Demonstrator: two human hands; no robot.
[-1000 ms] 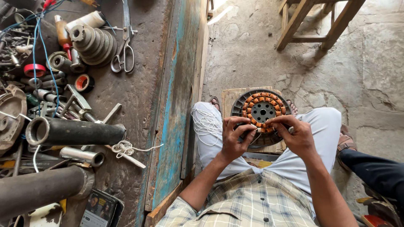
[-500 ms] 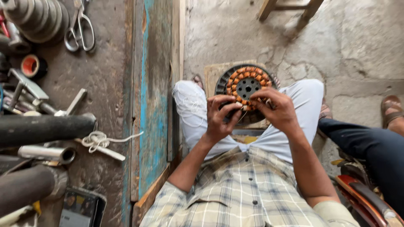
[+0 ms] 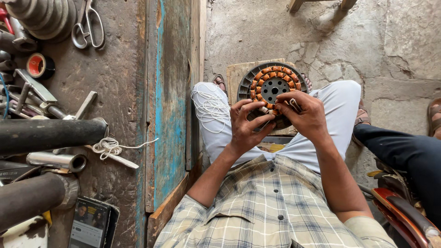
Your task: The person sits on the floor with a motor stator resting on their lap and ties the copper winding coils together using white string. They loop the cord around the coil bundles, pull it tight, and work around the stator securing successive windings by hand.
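Phone point(image 3: 92, 224) lying at the tabletop's point(image 3: 115, 78) near edge, dark rectangular case, lit screen point(image 3: 88, 222) showing pale and dark picture panels

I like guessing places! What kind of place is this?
Probably a small repair workshop: both hands work on a round motor part with copper coils, beside a worn workbench with scissors, tape and metal pipes.

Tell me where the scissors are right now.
In the head view the scissors lie at the top left on the dark workbench, just right of the stack of grey discs and above the red tape roll.
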